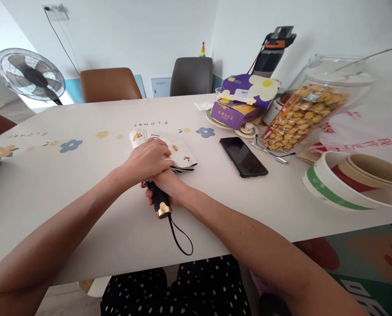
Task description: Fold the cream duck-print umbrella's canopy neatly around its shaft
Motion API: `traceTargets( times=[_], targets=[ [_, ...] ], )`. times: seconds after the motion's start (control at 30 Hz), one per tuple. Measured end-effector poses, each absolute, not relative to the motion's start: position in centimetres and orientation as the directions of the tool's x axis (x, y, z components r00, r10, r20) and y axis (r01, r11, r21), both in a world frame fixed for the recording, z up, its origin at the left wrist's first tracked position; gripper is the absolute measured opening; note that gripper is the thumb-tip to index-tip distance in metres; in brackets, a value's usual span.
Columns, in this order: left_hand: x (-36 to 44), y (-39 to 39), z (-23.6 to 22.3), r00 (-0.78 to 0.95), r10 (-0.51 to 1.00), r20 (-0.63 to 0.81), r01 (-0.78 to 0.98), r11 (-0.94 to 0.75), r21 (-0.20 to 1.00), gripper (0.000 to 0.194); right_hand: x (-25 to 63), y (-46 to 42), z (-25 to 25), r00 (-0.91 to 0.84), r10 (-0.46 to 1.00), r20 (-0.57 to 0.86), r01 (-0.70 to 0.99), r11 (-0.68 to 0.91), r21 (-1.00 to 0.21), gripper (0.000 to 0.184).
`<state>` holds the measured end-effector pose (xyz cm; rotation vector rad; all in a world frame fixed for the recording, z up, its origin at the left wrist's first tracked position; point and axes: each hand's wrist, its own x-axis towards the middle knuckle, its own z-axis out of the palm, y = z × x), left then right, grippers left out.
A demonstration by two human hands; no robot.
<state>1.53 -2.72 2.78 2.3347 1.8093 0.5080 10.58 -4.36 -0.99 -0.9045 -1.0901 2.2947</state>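
A folding umbrella [184, 151] lies collapsed on the table, its white canopy printed with small cartoon figures and its dark underside showing at one edge. My left hand [151, 158] is laid over the canopy, its fingers curled around the folded cloth. Below it, my right hand [169, 186] wraps the umbrella near the top of the black handle, with fingertips showing on the left side. The handle ends in a gold-coloured cap, from which a black wrist strap [182, 251] hangs toward me. Part of the canopy is hidden under my hands.
Right of the umbrella lies a black phone [243, 156], with glasses [271, 151] beyond it. Purple boxes [231, 113], a tilted jar of snacks [306, 116], a bottle [270, 55] and paper bowls [334, 186] crowd the table's right side. Chairs [109, 85] and a fan [31, 74] stand behind.
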Motion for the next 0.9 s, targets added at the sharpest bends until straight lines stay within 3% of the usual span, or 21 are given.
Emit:
traceTargets(
  times=[0.1, 0.5, 0.73, 0.9],
  targets=[
    [1.6, -3.0, 3.0, 0.244, 0.95, 0.197, 0.945, -0.278, 0.17, 0.018, 10.7, -4.5, -0.8, -0.694, 0.629, -0.351, -0.084, -0.554, -0.829, 0.005],
    [2.8, -4.4, 3.0, 0.23, 0.847, 0.479, 0.973, -0.202, -0.11, 0.023, 10.7, -4.4, -0.5, -0.633, 0.652, -0.417, -0.092, -0.598, -0.796, 0.006],
    [2.4, -4.5, 3.9, 0.137, 0.822, 0.553, 0.99, -0.138, -0.041, 0.022, 10.9, -3.9, -0.9, -0.615, 0.687, -0.388, -0.155, -0.588, -0.794, 0.016],
    [1.8, -4.3, 4.5, 0.111, 0.878, 0.465, 0.994, -0.099, -0.052, 0.03, 11.1, -3.9, -0.9, -0.612, 0.68, -0.404, -0.144, -0.599, -0.788, 0.02]
  ],
)
